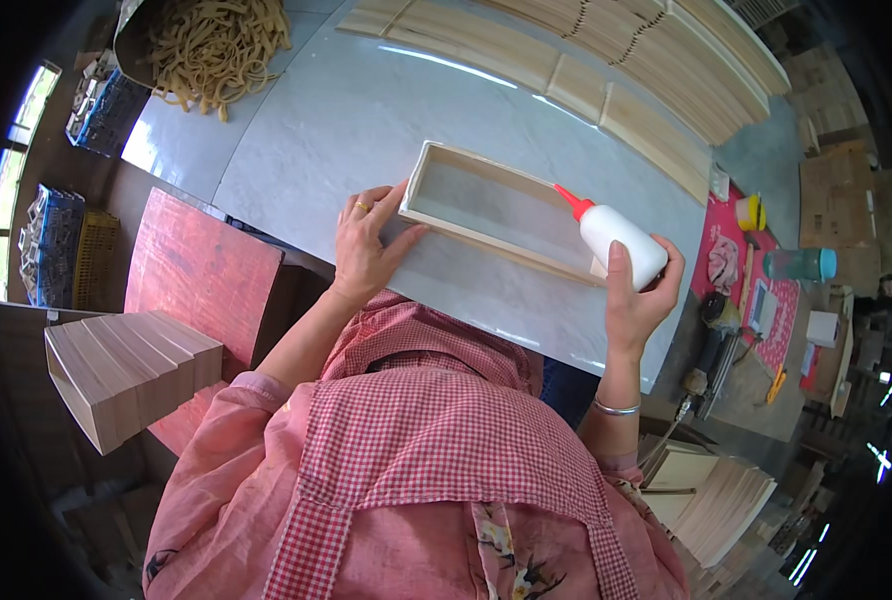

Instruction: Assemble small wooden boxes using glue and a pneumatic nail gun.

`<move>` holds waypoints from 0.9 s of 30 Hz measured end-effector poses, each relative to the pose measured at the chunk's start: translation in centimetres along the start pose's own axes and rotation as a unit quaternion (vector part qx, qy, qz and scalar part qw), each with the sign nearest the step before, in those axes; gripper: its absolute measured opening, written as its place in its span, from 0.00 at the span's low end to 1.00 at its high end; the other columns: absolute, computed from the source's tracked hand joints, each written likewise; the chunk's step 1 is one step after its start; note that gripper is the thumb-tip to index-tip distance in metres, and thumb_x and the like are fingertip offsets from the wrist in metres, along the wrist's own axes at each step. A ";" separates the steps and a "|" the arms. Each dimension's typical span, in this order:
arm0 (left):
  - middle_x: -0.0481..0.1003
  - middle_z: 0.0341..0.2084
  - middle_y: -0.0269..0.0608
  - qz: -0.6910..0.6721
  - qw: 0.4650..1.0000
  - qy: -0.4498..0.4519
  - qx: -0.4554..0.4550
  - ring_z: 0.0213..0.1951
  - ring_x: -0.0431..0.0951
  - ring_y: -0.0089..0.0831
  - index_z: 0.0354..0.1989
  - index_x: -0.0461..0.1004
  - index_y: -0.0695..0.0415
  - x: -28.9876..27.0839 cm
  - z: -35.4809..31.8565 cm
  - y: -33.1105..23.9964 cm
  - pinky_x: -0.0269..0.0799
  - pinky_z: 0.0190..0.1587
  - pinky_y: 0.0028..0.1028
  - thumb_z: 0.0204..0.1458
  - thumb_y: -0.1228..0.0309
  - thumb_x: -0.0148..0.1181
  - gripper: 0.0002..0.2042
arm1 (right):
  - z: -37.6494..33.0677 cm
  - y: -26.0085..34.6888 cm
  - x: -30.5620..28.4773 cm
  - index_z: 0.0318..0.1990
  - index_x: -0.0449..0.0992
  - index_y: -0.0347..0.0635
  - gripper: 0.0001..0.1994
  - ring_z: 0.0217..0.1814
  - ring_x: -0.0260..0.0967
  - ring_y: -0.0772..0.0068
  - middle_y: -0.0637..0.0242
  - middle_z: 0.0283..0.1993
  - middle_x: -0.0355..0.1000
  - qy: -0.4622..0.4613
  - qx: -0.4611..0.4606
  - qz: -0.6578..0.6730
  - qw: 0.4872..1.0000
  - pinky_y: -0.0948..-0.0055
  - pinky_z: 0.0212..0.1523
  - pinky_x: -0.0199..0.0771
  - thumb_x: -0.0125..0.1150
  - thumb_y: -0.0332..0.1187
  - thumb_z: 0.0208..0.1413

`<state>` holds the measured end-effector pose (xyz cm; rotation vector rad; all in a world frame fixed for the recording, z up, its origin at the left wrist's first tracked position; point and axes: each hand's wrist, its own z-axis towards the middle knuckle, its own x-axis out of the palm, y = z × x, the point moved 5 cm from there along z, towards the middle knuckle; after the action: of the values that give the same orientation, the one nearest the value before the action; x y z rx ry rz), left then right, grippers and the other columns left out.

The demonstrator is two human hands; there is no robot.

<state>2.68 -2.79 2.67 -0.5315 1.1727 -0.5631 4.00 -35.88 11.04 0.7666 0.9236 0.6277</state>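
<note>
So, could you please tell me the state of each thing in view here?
wooden frame: flat on the table, open, empty inside.
glue bottle: tilted, red nozzle at the frame's edge.
right hand: gripping the glue bottle.
left hand: pressed flat on the frame's corner.
rubber bands: heaped loose.

A person wears a loose pink blouse [236, 470] with long sleeves pushed up the forearms, under a red-and-white checked apron [436, 440]. The left hand [366, 245] has a gold ring [363, 207]; the right wrist carries a thin silver bangle [616, 408].
</note>
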 end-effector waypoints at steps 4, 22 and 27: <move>0.74 0.51 0.42 -0.015 1.000 0.000 -0.007 0.51 0.70 0.39 0.63 0.74 0.50 0.2 0.0 0.2 0.65 0.57 0.36 0.51 0.63 0.70 0.28 | -0.1 -0.8 -2.0 0.53 0.70 0.37 0.23 0.44 0.71 0.62 0.55 0.47 0.72 -0.008 0.016 -0.016 1.000 0.67 0.45 0.76 0.71 0.38 0.55; 0.74 0.51 0.42 -0.025 1.000 -0.002 -0.008 0.50 0.71 0.38 0.62 0.74 0.52 0.4 -0.1 0.4 0.68 0.55 0.35 0.52 0.65 0.69 0.27 | -0.2 -3.2 -7.4 0.52 0.71 0.37 0.24 0.42 0.71 0.61 0.55 0.44 0.74 -0.073 0.050 -0.076 0.993 0.65 0.44 0.74 0.73 0.37 0.51; 0.74 0.51 0.42 -0.024 1.000 -0.003 -0.009 0.50 0.71 0.38 0.62 0.74 0.52 0.4 -0.1 0.3 0.68 0.55 0.35 0.52 0.65 0.69 0.27 | -0.9 -3.2 -8.2 0.52 0.71 0.37 0.24 0.42 0.71 0.61 0.55 0.45 0.74 -0.066 0.060 -0.085 0.992 0.66 0.44 0.74 0.73 0.37 0.51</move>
<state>2.73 -2.83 2.11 -0.5783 1.1620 -0.5916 -0.10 -43.71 11.89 0.8163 0.8991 0.3706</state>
